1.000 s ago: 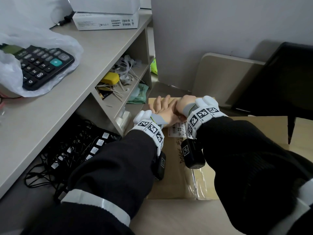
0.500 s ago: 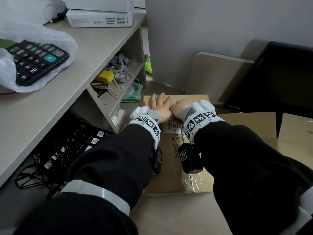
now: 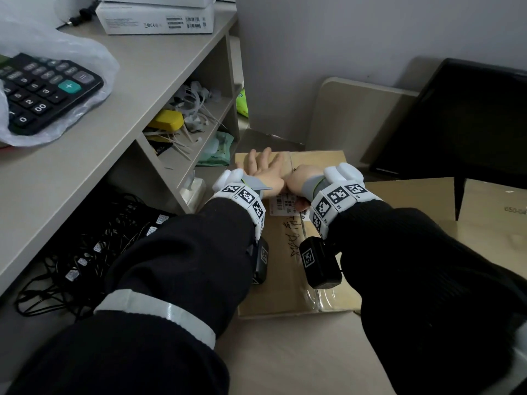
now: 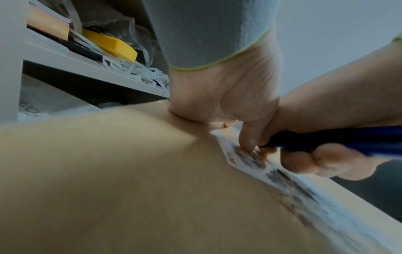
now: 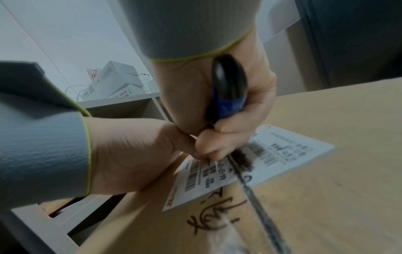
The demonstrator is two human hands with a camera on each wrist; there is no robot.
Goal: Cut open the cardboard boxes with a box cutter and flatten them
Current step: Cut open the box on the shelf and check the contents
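Fingers [image 5: 208,147] of the right hand [image 5: 217,103] clench the box cutter [image 5: 228,92], slicing the label [image 5: 272,154] seam; the left hand [image 3: 263,169] presses flat on the cardboard box [image 3: 288,269], lying beside the desk [image 3: 94,172]. Seam mostly uncut; flattening remains.

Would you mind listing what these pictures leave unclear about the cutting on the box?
- Blade of the box cutter: the right hand and its fingers cover it in the right wrist view.
- Text on the shipping label: blurred in the left wrist view, too small in the head view.
- Near end of the cardboard box: hidden by both sleeves in the head view.
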